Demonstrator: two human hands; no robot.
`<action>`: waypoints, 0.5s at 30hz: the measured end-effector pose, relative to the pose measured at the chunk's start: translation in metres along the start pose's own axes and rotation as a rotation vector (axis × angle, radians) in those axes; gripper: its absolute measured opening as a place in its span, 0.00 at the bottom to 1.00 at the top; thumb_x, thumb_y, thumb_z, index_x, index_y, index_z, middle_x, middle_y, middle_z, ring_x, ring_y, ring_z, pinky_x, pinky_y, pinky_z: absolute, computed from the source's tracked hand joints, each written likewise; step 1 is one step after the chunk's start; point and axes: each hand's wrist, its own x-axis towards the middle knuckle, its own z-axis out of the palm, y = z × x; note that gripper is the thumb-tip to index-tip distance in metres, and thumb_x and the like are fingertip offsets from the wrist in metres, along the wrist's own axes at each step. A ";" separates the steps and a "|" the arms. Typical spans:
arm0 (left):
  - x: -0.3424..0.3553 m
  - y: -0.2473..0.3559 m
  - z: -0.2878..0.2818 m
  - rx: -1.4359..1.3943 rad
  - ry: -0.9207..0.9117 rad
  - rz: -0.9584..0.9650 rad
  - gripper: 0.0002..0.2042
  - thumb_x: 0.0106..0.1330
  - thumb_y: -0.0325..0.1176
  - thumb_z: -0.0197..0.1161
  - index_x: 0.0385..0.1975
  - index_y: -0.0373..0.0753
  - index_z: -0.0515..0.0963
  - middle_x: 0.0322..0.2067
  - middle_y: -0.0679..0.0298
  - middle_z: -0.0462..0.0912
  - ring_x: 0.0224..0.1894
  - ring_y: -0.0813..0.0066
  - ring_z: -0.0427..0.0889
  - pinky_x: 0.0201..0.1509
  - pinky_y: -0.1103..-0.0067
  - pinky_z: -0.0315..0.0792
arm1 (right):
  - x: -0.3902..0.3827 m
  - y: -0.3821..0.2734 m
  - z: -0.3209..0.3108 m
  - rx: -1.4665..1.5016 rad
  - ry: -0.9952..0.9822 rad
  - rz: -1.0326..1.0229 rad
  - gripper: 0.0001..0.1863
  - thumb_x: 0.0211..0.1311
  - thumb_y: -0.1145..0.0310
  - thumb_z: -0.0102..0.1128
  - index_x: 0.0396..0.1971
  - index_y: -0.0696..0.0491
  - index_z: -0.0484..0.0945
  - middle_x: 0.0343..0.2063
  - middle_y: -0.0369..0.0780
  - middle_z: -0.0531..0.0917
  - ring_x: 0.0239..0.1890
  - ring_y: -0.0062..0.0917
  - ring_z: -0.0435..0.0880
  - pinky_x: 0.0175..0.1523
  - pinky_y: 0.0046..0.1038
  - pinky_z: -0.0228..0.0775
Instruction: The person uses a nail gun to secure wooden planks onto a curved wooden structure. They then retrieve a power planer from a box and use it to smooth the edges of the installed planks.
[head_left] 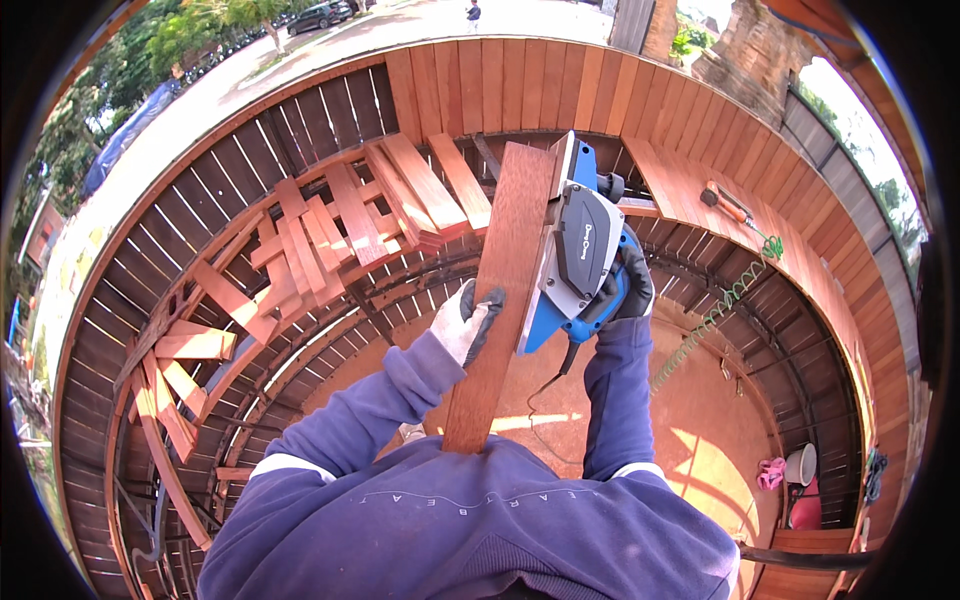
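A long reddish-brown wooden plank [512, 235] stands out in front of my chest, its near end against my jacket. My left hand [467, 320], in a white and dark glove, is closed round the plank at mid-length. On the plank's right side lies a blue electric hand planer [583, 240] with a grey and black side cover, tipped on its side with its flat base toward the plank's edge. My right hand [630, 284], in a dark glove, is wrapped round the planer's rear handle. The planer's cord [540, 405] hangs down toward the floor.
A curved slatted bench frame surrounds me. Loose boards [325, 220] lie piled on it at the left and ahead. At the right, an orange air tool [727, 203] with a green coiled hose [715, 318] rests on fitted planks. A white bucket [801, 464] stands at the lower right.
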 end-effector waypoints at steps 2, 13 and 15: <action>0.000 -0.004 -0.002 0.037 0.004 -0.002 0.12 0.73 0.33 0.56 0.53 0.38 0.72 0.29 0.73 0.73 0.25 0.88 0.66 0.27 0.86 0.63 | 0.006 0.001 0.003 -0.031 0.025 -0.010 0.24 0.68 0.64 0.54 0.63 0.52 0.66 0.28 0.36 0.75 0.19 0.18 0.74 0.20 0.21 0.70; -0.004 -0.006 -0.008 0.085 -0.045 -0.121 0.18 0.73 0.31 0.54 0.60 0.33 0.68 0.49 0.64 0.78 0.50 0.79 0.75 0.58 0.80 0.69 | 0.034 -0.008 -0.005 -0.111 0.037 -0.064 0.25 0.69 0.62 0.52 0.63 0.52 0.65 0.31 0.37 0.77 0.18 0.18 0.72 0.19 0.22 0.67; -0.002 -0.014 -0.005 0.066 -0.014 -0.064 0.16 0.73 0.30 0.54 0.58 0.34 0.69 0.43 0.67 0.77 0.42 0.83 0.73 0.48 0.82 0.67 | 0.042 -0.009 -0.007 -0.132 0.028 -0.096 0.25 0.69 0.62 0.52 0.63 0.54 0.66 0.35 0.39 0.79 0.19 0.18 0.73 0.20 0.21 0.69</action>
